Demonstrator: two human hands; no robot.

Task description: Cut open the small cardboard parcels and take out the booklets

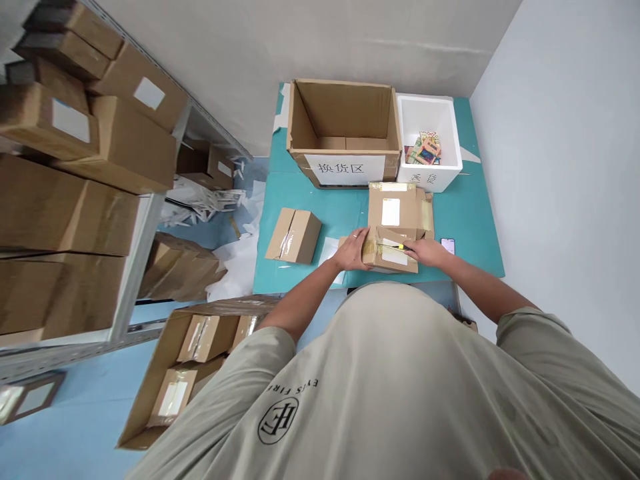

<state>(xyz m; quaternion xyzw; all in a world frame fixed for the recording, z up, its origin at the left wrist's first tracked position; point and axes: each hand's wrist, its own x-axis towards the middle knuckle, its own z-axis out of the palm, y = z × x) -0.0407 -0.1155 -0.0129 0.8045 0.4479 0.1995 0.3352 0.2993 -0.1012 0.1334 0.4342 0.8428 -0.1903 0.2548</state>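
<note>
On the teal table (pixel 473 220), a small taped carton (pixel 295 235) sits leftmost; the left hand (pixel 353 252), fingers extended, rests against the left end of a labelled cardboard box (pixel 395 257) near the front edge; the right hand (pixel 425 253) grasps a yellow utility knife (pixel 401 247) at the box's top; beside that hand lies a smartphone (pixel 448 246).

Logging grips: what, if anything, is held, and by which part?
The right hand grips a slim yellow-marked tool by its right end; the left hand touches the box below the tool.
</note>
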